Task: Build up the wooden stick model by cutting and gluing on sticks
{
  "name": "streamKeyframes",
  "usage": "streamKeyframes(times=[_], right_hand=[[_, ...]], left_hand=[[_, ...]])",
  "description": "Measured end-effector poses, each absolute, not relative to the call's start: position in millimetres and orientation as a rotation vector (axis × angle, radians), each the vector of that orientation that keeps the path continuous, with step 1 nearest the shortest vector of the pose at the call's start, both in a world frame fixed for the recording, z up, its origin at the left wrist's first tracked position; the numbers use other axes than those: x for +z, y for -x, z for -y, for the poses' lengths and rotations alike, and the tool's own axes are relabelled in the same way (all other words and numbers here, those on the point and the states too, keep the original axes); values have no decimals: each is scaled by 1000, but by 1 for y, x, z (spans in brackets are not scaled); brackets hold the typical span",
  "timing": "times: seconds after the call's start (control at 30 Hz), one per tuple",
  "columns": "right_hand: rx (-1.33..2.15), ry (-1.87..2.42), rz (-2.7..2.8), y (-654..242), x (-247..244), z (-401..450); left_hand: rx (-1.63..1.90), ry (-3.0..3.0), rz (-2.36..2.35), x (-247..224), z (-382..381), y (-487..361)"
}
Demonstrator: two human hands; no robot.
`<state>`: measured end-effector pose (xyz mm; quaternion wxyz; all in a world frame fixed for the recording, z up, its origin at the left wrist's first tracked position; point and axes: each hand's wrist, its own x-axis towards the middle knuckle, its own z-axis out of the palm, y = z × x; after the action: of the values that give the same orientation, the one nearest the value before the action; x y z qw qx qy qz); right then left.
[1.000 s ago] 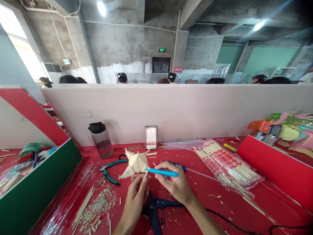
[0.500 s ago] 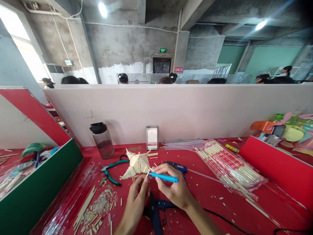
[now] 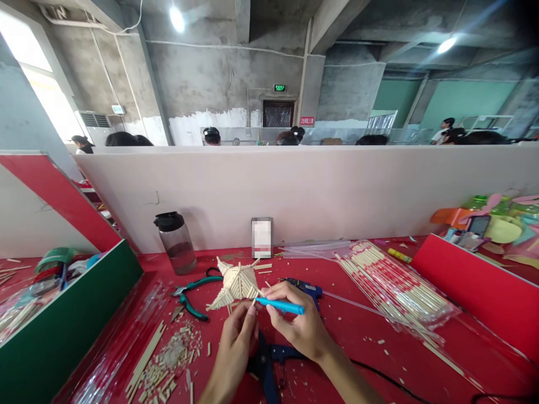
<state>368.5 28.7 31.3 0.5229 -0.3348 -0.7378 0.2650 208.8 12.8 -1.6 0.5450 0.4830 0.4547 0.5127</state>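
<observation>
My left hand (image 3: pixel 241 332) is closed, thumb against the fingers, on a thin wooden stick (image 3: pixel 254 302) whose tip pokes up past the thumb. Between the thumb and fingers of my right hand (image 3: pixel 295 320) is a blue pen-shaped tool (image 3: pixel 283 306). Its narrow end points left and meets the stick's tip, or comes very close to it. Just beyond both hands lies a star (image 3: pixel 239 281) built of pale wooden sticks; its nearest edge is partly covered by my fingers.
Green-handled pliers (image 3: pixel 193 308) lie left of the star, near a dark water bottle (image 3: pixel 177 247). A blue glue gun (image 3: pixel 305 287) is behind my right hand. Another dark blue tool (image 3: pixel 265 359) sits below my hands. Bundled sticks (image 3: pixel 387 280) lie right, stick scraps (image 3: pixel 177 350) left.
The blue tool has shifted very slightly left at the stick's tip. Both hands otherwise keep their place, and the star lies still.
</observation>
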Motion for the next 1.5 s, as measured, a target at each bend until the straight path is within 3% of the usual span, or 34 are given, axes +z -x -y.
streamKeyframes(times=[1.5], right_hand=[[653,788,1672,-379,37,-31]], left_hand=[[1212,-1106,-1101,0,-11,-210]])
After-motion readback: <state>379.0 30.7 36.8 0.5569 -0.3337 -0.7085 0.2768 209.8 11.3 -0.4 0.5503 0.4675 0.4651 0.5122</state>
